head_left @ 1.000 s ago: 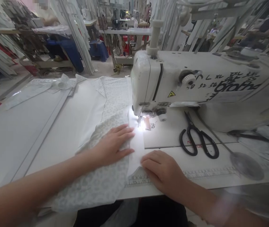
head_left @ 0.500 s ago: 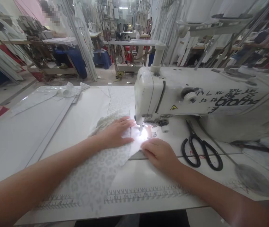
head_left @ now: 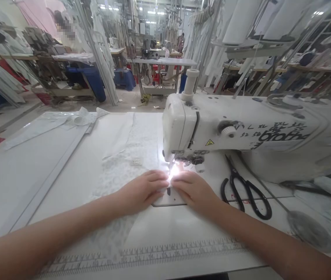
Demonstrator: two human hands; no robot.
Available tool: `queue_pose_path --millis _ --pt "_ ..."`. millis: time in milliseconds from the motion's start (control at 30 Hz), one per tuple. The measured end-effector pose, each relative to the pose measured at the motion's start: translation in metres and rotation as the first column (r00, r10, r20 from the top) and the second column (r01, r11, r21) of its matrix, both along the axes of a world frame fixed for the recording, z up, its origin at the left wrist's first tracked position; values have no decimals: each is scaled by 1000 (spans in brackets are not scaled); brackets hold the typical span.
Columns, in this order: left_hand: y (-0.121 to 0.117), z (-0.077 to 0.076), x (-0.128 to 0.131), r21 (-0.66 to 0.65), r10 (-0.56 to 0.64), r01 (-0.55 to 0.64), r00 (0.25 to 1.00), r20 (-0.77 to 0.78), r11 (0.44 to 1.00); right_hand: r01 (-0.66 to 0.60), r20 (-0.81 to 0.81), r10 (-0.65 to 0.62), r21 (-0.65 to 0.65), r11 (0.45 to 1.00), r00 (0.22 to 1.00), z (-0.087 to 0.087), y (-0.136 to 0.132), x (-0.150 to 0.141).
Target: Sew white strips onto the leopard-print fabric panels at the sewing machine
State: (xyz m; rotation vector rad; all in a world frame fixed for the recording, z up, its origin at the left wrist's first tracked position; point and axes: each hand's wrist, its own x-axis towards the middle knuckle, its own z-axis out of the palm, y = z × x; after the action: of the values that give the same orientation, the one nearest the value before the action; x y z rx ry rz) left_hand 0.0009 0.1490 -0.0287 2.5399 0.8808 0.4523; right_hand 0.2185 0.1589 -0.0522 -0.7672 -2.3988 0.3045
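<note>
Pale, leopard-patterned fabric (head_left: pixel 115 175) lies on the sewing table, running back beside the needle area of a white sewing machine (head_left: pixel 180 124). My left hand (head_left: pixel 145 190) rests over the fabric, its fingers pressed together at the edge just in front of the lit needle. Right beside it, my right hand (head_left: pixel 194 188) is closed in a pinch at the same edge, the fingertips of both hands nearly meeting. Glare from the machine's lamp washes out the needle and the fabric under it. A small whitish label-like piece (head_left: pixel 136 161) sits on the fabric beyond my left hand.
Black-handled scissors (head_left: pixel 238 186) lie right of my right hand, under the machine arm. A printed ruler scale (head_left: pixel 154 254) runs along the table's front. Translucent scraps (head_left: pixel 81 116) lie at the back left. Other workstations and hanging garments stand behind.
My left hand has drawn toward me and its spread fingers have come together beside my right hand. The small label-like piece now shows on the fabric. The view has tilted up slightly.
</note>
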Motion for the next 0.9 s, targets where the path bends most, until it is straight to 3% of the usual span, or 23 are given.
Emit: queue_pose_path --millis 267,667,900 --pt "4 4 -4 -2 -29 29 998 -47 1000 5 6 -5 19 1000 1000 2 -8 5" --pt "34 6 -9 47 -44 49 994 -103 998 190 231 -197 55 980 953 10 -3 -3" --pt "40 9 -8 34 0 3 996 -95 999 223 187 -228 52 974 955 6 -5 2"
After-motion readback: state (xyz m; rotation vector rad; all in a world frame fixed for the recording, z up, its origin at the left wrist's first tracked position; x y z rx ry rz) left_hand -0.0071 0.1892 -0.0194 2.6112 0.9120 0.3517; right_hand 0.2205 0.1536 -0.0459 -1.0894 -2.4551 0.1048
